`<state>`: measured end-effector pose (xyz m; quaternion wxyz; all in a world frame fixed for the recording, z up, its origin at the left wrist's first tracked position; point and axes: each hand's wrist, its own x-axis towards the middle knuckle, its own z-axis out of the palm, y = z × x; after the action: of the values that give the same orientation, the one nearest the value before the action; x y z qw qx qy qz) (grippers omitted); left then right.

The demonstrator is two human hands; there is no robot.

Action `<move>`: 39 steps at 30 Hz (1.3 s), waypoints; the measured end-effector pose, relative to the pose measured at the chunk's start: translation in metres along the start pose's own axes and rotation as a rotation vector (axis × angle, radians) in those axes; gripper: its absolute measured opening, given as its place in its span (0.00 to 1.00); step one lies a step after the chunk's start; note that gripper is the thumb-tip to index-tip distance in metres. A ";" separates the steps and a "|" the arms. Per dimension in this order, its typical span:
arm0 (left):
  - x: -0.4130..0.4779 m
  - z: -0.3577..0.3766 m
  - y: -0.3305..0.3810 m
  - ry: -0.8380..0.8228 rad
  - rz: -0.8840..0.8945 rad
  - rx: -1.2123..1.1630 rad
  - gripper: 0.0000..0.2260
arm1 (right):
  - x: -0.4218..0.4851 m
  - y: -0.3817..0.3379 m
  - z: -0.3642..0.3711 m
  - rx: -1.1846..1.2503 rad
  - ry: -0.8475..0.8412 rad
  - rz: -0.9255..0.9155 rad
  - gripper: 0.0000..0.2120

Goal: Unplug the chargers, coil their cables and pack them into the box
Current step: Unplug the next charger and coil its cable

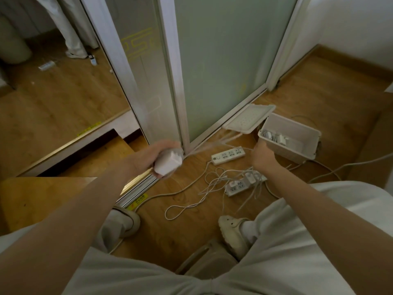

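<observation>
Left hand (157,158): fingers wrapped round a white charger (169,163), raised above the floor (319,92).
Right hand (262,156): fingers curled, pinching the blurred cable (214,143), just beside the box (287,151).
Box: on the floor, open, more chargers inside.
Strip (236,187): near the box, plugs still in.

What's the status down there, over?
Left grip holds a charger; right grip by the box, hold unclear. Cable blurred between. Other chargers plugged into strip.

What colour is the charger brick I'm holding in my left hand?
White. It shows in the head view: the charger gripped in the left hand, slightly motion-blurred.
</observation>
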<state>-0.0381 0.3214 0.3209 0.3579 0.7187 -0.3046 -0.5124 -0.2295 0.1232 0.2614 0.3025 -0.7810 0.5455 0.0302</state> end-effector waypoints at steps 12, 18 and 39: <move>0.014 0.009 0.020 -0.191 -0.073 0.165 0.21 | -0.059 -0.032 0.004 0.186 0.092 -0.395 0.27; 0.015 0.011 0.030 -0.208 -0.029 0.141 0.25 | -0.072 -0.061 0.002 0.230 -0.280 -0.796 0.20; 0.051 0.026 -0.014 0.549 0.102 0.319 0.17 | -0.069 -0.085 0.010 -0.087 -0.175 -0.642 0.14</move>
<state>-0.0472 0.2824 0.2772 0.3347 0.8611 -0.3086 -0.2264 -0.1807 0.2049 0.3162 0.3084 -0.9197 0.2418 0.0236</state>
